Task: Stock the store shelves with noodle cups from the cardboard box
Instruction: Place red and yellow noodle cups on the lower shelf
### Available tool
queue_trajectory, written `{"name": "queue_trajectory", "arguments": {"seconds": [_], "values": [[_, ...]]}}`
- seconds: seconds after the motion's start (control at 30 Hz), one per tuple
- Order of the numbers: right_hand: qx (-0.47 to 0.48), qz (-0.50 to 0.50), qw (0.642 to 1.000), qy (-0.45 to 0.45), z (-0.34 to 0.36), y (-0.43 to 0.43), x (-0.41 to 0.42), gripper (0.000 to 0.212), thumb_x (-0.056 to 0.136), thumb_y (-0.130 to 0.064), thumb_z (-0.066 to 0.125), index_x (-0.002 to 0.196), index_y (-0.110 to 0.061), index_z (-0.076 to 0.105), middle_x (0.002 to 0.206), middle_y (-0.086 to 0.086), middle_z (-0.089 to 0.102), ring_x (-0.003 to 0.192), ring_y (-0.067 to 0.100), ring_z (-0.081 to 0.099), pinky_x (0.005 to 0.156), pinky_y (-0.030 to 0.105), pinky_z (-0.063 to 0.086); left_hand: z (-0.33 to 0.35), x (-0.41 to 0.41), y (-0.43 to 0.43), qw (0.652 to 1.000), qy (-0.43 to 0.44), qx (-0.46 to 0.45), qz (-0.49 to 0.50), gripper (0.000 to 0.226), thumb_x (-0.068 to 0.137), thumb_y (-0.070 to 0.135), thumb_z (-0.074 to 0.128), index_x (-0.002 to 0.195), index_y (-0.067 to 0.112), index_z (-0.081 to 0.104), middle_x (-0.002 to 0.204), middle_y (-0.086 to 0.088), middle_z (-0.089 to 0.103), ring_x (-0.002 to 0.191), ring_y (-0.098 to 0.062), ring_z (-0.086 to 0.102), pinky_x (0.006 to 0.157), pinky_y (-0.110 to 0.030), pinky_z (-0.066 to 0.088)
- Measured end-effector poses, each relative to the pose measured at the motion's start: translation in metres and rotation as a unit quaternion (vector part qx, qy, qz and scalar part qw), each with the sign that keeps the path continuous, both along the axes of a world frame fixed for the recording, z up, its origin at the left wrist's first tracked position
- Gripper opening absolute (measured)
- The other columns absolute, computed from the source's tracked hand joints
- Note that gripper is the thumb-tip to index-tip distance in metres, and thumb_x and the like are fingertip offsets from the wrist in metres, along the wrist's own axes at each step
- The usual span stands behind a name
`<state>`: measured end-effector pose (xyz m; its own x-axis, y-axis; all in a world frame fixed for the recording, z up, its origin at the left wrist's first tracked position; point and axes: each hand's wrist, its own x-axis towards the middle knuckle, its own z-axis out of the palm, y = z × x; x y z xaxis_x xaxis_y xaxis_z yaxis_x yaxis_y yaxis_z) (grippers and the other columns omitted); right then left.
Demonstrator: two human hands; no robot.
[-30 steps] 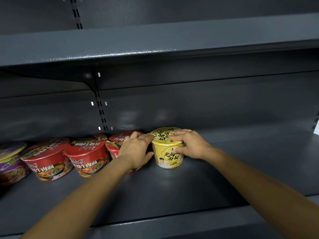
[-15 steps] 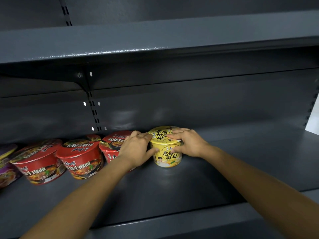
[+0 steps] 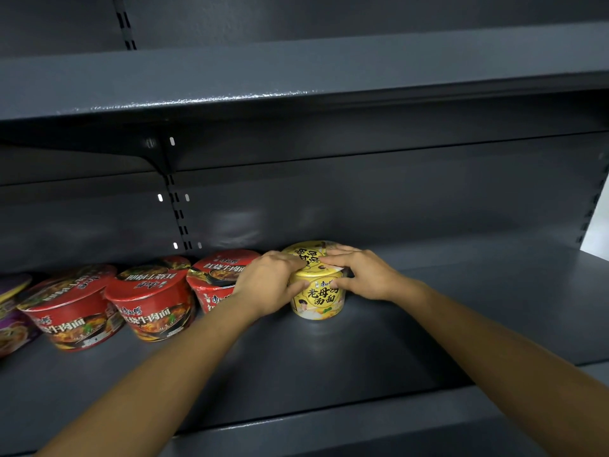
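— As both forearms reach in over the front lip of the shelf (image 3: 329,364), what have they got hold of?

— 1 yellow noodle cup (image 3: 318,300), upright on the shelf toward the back, just right of a red cup (image 3: 216,282). The left hand (image 3: 267,285) wraps it from the left, fingers over the lid rim and thumb on the wall. The right hand (image 3: 365,275) mirrors that from the right. Both are curled round it, gripping.

— How would you expect it to handle?

— Light, I'd judge: dry noodles in a thin-walled tub. The wall probably gives under a hard squeeze, and the wrap looks glossy, so likely a bit slick. The lid looks like a thin sheet, so pressing its middle could dent it.

— So where to take hold?

— At the rim and upper wall, where such a tub is stiffest, much as the hands sit now. 1 hand across the top would probably do for something so light.

— And its neighbours?

— Leftward run the middle red cup (image 3: 150,308), the leftmost red cup (image 3: 71,319) and a purple cup (image 3: 13,319), cut off by the frame edge. Whether yellow touches red I cannot tell, because the left hand hides the gap.

— Farther back?

— The dark back panel (image 3: 395,199), then the upper shelf (image 3: 296,77) overhead. No cardboard box is in view.
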<state>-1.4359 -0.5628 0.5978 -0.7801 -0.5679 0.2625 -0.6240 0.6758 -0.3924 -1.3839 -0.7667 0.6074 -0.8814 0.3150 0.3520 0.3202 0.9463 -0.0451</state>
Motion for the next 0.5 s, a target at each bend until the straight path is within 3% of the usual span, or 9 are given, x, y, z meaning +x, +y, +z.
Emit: {"name": "queue_trajectory", "arguments": {"seconds": [0.07, 0.33, 0.5], "values": [[0.002, 0.0, 1.0, -0.002, 0.0, 0.0, 0.0, 0.059, 0.086, -0.022, 0.068, 0.14, -0.022, 0.045, 0.152, -0.003, 0.034, 0.144, 0.01, 0.018, 0.119, 0.028, 0.013, 0.0, 0.001, 0.002, 1.0, -0.001, 0.014, 0.003, 0.045, 0.09, 0.046, 0.055, 0.129, 0.024, 0.055, 0.128, 0.003, 0.06, 0.121, -0.02, 0.051, 0.094, -0.035, 0.046], [0.017, -0.001, 1.0, -0.012, 0.004, 0.0, 0.006, 0.065, 0.088, -0.021, 0.066, 0.145, -0.022, 0.037, 0.153, -0.006, 0.03, 0.145, 0.008, 0.012, 0.111, 0.017, 0.008, 0.006, 0.008, 0.007, 1.0, -0.01, 0.009, 0.019, 0.046, 0.09, 0.046, 0.054, 0.13, 0.022, 0.054, 0.13, 0.001, 0.059, 0.119, -0.021, 0.054, 0.091, -0.035, 0.048], [-0.005, 0.009, 1.0, -0.012, 0.011, -0.002, 0.015, 0.061, 0.087, -0.014, 0.067, 0.142, -0.023, 0.042, 0.151, -0.007, 0.035, 0.144, 0.007, 0.016, 0.116, 0.023, 0.01, 0.008, 0.022, 0.004, 0.999, -0.003, 0.021, 0.025, 0.05, 0.092, 0.045, 0.053, 0.135, 0.021, 0.049, 0.136, 0.0, 0.054, 0.122, -0.022, 0.052, 0.094, -0.034, 0.046]]}}
